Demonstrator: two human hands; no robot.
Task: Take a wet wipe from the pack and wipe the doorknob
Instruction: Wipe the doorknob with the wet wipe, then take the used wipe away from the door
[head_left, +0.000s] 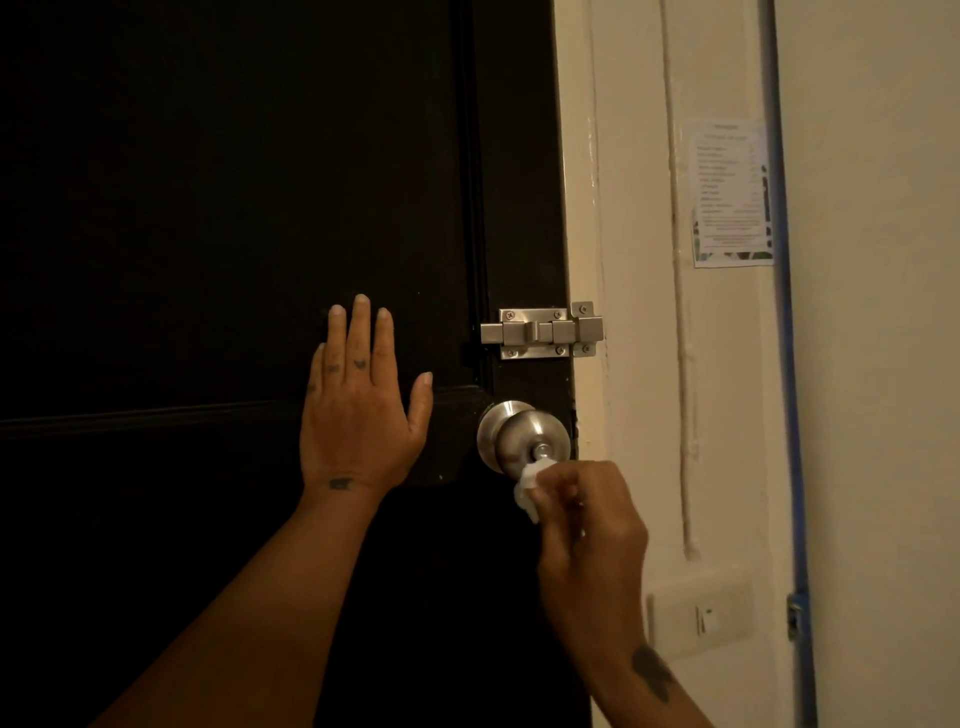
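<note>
Fingers of our right hand (587, 514) are pinching the crumpled white wet wipe (527, 486) against the round brushed-steel doorknob (522, 434) near the dark door's (208, 208) right edge, while our left hand (361, 400) is pressing flat, fingers spread, probably steadying it.

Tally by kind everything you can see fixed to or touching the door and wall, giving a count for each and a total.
Doorknob: 1
Slide bolt: 1
Wet wipe: 1
Hands: 2, left hand and right hand
Paper notice: 1
Light switch: 1
Total: 7
</note>
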